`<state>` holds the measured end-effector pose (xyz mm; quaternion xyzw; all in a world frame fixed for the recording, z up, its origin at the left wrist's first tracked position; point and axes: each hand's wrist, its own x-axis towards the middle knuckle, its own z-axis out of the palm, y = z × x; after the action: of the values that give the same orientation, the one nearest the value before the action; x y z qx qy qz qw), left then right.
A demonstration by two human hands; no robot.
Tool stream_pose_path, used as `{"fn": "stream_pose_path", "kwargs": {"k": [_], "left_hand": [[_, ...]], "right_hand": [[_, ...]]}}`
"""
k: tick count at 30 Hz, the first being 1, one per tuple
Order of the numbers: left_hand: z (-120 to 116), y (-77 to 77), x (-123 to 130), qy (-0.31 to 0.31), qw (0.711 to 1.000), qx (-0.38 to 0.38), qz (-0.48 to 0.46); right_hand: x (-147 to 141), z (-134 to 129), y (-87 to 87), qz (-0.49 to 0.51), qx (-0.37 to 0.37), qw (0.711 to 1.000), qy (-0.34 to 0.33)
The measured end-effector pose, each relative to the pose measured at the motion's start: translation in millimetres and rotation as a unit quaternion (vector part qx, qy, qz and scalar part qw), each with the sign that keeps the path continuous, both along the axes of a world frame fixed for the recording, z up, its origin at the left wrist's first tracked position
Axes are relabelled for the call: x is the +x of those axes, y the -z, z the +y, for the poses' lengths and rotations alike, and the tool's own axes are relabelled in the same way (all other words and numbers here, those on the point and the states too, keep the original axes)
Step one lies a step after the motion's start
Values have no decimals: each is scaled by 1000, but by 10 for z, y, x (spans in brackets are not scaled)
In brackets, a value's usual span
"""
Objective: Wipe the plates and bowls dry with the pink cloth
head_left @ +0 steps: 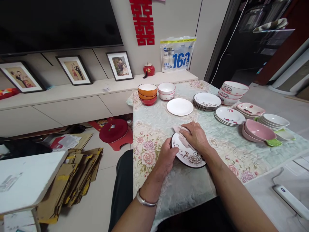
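A white plate [187,157] with a dark rim and brown flowers is tilted above the near part of the table. My left hand [166,155] grips its left edge, the thumb lying over the top face. Against the plate's upper face, my right hand [195,135] presses a pale cloth [183,140], its fingers bent over it. Beyond the hands lie a plain white plate [180,107] and a stack of brown-flowered plates [207,100]. Right of these is a stack of red-flowered plates [229,116].
Orange and red bowls [147,94] and white bowls [166,91] stand at the back left of the flowered tablecloth [154,129]. Pink bowls [257,130] and small white bowls [275,120] are at the right. A red stool [114,131] and flattened cardboard [72,180] are on the floor.
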<state>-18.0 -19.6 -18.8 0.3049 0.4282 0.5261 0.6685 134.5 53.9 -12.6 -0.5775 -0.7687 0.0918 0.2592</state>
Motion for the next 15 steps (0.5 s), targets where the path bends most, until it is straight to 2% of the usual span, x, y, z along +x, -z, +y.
{"fn": "stream_pose_path", "kwargs": {"k": [15], "left_hand": [[-1, 3, -18, 9, 1000, -4, 10]], "right_hand": [[6, 7, -1, -9, -12, 1000, -1]]}}
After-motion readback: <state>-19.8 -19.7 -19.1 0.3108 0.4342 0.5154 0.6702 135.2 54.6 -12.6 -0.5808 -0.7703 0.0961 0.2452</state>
